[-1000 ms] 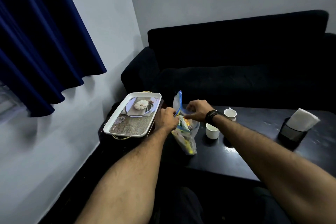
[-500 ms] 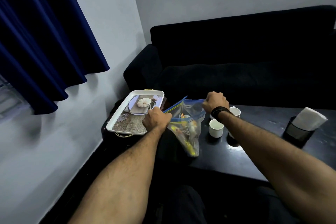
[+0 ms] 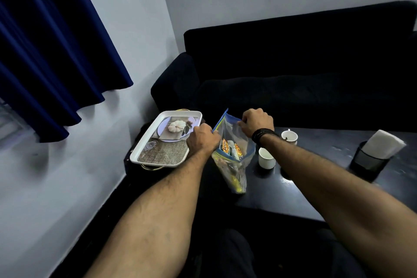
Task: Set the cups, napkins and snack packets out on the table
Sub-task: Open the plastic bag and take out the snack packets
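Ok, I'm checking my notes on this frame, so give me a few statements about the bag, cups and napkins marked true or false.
1. Both hands grip the zip bag's top edge: left hand, right hand, zip bag. True.
2. The snack packets lie spread on the table. False: they are inside the bag.
3. Two white cups stand on the table. True.
4. The napkins lie on the tray. False: they stand in a dark holder.
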Demonstrator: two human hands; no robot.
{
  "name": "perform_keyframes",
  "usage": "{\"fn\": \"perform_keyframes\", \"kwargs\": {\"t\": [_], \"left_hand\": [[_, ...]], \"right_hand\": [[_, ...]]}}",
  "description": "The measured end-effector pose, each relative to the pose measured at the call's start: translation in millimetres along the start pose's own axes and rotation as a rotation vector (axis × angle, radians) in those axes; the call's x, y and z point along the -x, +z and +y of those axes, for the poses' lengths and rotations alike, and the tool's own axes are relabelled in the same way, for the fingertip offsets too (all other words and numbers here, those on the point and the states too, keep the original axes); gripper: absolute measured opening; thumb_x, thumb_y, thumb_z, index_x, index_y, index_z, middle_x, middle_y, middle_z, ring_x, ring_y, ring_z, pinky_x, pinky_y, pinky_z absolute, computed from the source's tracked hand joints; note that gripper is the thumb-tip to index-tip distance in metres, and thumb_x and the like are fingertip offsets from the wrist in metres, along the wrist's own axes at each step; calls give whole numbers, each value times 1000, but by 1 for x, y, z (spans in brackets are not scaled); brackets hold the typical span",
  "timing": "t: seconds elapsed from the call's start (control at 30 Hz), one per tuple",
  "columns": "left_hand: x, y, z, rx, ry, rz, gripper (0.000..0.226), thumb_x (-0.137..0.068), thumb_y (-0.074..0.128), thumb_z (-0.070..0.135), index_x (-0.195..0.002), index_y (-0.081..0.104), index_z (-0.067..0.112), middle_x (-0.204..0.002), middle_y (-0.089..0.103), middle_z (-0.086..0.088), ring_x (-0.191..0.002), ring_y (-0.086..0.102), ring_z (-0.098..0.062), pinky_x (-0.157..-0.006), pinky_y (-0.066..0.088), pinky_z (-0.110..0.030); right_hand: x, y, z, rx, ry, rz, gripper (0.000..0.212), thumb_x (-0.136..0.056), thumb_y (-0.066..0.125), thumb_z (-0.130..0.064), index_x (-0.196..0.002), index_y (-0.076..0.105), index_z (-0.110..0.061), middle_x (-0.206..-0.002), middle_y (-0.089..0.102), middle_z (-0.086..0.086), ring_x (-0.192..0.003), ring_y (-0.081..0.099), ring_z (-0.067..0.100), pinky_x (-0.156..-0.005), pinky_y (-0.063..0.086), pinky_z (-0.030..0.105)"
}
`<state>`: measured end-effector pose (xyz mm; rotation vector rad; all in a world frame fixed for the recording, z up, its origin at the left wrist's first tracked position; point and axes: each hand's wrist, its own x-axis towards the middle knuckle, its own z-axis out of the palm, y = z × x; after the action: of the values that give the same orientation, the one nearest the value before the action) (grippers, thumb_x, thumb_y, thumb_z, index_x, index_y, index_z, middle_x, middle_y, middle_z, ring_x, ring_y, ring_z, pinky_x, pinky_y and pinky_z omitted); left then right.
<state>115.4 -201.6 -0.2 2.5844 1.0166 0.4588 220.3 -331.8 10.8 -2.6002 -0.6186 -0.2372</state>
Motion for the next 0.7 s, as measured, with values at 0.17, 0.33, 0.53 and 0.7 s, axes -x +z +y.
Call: {"fn": "perform_keyframes", "kwargs": {"t": [0.17, 0.33, 0.53, 0.7], "left_hand": [[1, -8, -10, -48, -84, 74, 28, -84, 58, 32, -97, 74, 12, -96, 71, -13, -87, 68, -32, -67, 42, -31], [0, -16, -15, -22, -84, 86, 29, -83, 56, 30, -97, 73, 11, -101, 69, -15, -93, 68, -36, -71, 44, -33], [2, -12, -12, 121, 1, 2, 29, -83, 61, 39, -71, 70, 14, -77, 65, -7, -80, 66, -31, -62, 42, -28], [5, -7, -6, 180, 48, -30, 32, -83, 62, 45, -71, 70, 16, -79, 69, -5, -82, 66, -29, -62, 40, -27]], "right_hand": [[-8, -8, 18, 107, 122, 53, 22, -82, 57, -21, -98, 69, -13, -102, 68, 15, -95, 66, 38, -72, 47, 37], [-10, -14, 22, 108, 158, 64, 22, -79, 60, -24, -95, 70, -13, -99, 69, 14, -93, 67, 37, -69, 42, 34], [-3, -13, 1, -16, -32, 99, 29, -77, 61, -13, -106, 60, -12, -109, 61, 11, -103, 59, 33, -76, 49, 37], [7, -3, -23, 10, -313, -40, 16, -79, 57, -13, -92, 66, -14, -104, 64, 8, -96, 60, 29, -69, 47, 34]]}}
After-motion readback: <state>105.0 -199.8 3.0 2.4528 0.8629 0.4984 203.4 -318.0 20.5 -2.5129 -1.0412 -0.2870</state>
